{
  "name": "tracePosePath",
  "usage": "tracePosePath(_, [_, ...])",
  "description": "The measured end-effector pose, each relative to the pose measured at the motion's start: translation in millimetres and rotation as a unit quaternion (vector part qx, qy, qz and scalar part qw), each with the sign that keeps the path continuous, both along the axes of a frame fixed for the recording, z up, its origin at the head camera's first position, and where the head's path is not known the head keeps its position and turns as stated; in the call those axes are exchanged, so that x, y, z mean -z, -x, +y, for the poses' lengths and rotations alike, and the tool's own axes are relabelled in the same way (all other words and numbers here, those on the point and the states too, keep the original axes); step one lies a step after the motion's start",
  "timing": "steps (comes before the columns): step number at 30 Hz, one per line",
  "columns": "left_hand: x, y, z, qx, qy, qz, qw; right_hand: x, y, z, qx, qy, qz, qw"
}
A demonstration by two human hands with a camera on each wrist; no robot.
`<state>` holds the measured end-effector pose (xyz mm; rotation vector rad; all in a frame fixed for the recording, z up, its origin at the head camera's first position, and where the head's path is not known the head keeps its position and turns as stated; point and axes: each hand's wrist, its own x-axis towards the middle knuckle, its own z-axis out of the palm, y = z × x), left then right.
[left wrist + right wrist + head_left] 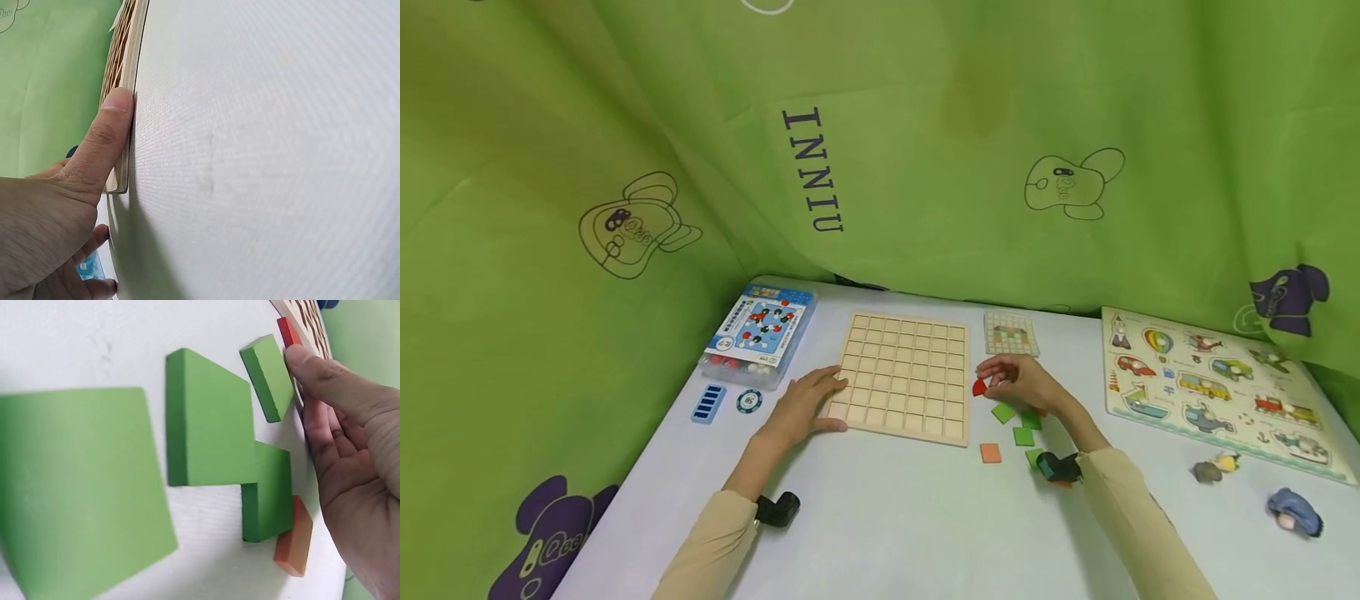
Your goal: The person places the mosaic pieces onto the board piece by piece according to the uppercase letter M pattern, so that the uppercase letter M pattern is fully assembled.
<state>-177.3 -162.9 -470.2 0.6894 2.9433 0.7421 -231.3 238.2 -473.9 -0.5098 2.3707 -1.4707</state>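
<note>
A square wooden grid board (904,379) lies flat in the middle of the table. My left hand (805,407) rests at its front left corner. In the left wrist view the straight thumb (103,140) presses against the board's side, and other fingers reach down toward the table. Right of the board, my right hand (1018,381) pinches a red piece (979,387) with a rounded edge. The thumb (325,378) touches the red piece (289,332) in the right wrist view. Green square tiles (219,422) and an orange tile (295,540) lie below that hand.
A pattern card (1011,335) lies behind the right hand. At the left are a boxed molecule set (760,333), a blue card (708,403) and a round chip (748,401). A picture puzzle board (1217,392) and small figures (1294,512) occupy the right side.
</note>
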Motion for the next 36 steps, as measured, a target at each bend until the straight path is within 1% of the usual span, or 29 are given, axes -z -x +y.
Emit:
tracePosePath(4, [0.1,0.4,-0.1,-0.001,-0.001,0.0,1.0,0.9,-2.9,0.3,0.013,0.023,0.004,1.0])
tracePosePath(8, [0.6,-0.6,-0.2,-0.001,-0.001,0.0,1.0,4.7,-8.0,-0.4,0.044,0.043,0.013,0.998])
tracePosePath(13, [1.7,-1.1,-0.7,0.001,-0.007,0.006,1.0,7.8,-11.4,-5.5,0.082,0.049,0.044,0.994])
tracePosePath(15, [1.9,-1.4,-1.0,0.001,-0.009,0.01,0.9999,7.4,-11.4,-8.6,0.089,0.052,0.054,0.993])
tracePosePath(20, [2.6,-1.7,-0.9,0.003,-0.013,0.016,0.9998,5.4,-9.4,-19.8,0.104,0.076,0.051,0.99])
tracePosePath(27, [3.9,-2.6,-0.3,0.004,-0.019,0.017,0.9997,5.6,1.5,-50.7,0.123,0.123,0.035,0.984])
tracePosePath(31, [4.9,-2.7,-0.7,0.005,-0.018,0.024,0.9995,3.8,9.6,-76.9,0.132,0.127,0.037,0.982])
tracePosePath(36, [4.8,-3.2,-1.2,0.002,-0.019,0.023,0.9995,2.1,18.6,-112.6,0.136,0.121,0.056,0.982])
